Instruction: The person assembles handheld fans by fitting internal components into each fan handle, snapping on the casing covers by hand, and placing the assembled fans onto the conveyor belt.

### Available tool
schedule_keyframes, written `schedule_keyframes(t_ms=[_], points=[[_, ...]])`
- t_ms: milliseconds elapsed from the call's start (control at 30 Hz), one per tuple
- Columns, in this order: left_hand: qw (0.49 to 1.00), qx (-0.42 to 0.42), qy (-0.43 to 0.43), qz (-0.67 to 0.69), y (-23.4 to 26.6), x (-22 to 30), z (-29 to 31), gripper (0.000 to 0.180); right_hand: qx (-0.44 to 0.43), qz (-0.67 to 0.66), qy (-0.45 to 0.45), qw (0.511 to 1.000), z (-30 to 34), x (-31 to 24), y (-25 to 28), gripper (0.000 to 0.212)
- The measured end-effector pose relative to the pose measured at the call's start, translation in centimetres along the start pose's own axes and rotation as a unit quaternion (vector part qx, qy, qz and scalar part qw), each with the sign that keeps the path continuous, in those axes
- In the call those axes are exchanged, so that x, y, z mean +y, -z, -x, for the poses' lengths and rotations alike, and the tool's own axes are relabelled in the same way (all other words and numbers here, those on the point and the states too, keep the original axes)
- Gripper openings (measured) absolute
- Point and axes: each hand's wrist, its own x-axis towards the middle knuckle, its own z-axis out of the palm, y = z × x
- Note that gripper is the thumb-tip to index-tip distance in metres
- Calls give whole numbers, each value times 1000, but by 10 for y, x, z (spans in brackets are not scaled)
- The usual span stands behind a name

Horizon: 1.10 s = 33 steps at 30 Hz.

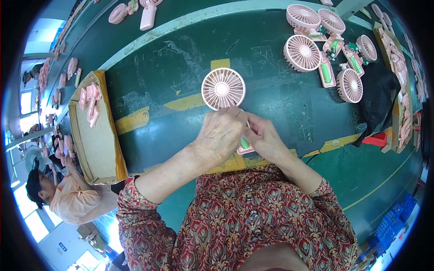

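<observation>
A pink handheld fan (223, 89) lies in front of me, its round slatted head pointing away. Its opened handle, with a green battery (245, 143) inside, lies under my hands. My left hand (222, 134) is closed over the neck of the fan, the fingers bent and the fingertips hidden. My right hand (263, 139) grips the handle from the right side, thumb and forefinger together near the neck. Whether a small part is pinched between the hands cannot be made out.
Several opened pink fans (303, 53) with green batteries lie at the far right, beside a black cloth (379, 90). A cardboard tray (97, 153) with pink handle pieces (91, 101) stands left. A box of pink parts (400, 81) is far right. A co-worker (74, 196) sits at left.
</observation>
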Motion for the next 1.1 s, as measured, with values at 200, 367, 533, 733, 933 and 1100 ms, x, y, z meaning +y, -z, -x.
schedule_keyframes(t_ms=[200,367,533,733,933,1100], points=[[1000,-12,5,12,1,-1,-3,12,15,-39,7,999,-1,3,0,32],[995,31,50,79,3,-4,11,17,11,-98,-22,995,-3,5,4,29],[986,90,64,121,-2,-8,28,20,-16,-71,-40,997,-2,1,5,29],[983,90,85,136,-8,-7,26,18,-11,-65,-51,996,-1,-4,4,31],[983,72,87,145,-7,-10,24,19,-2,-89,-55,995,0,-5,3,30],[985,69,81,138,-7,-12,23,20,-5,-97,-59,993,-1,-4,2,29]])
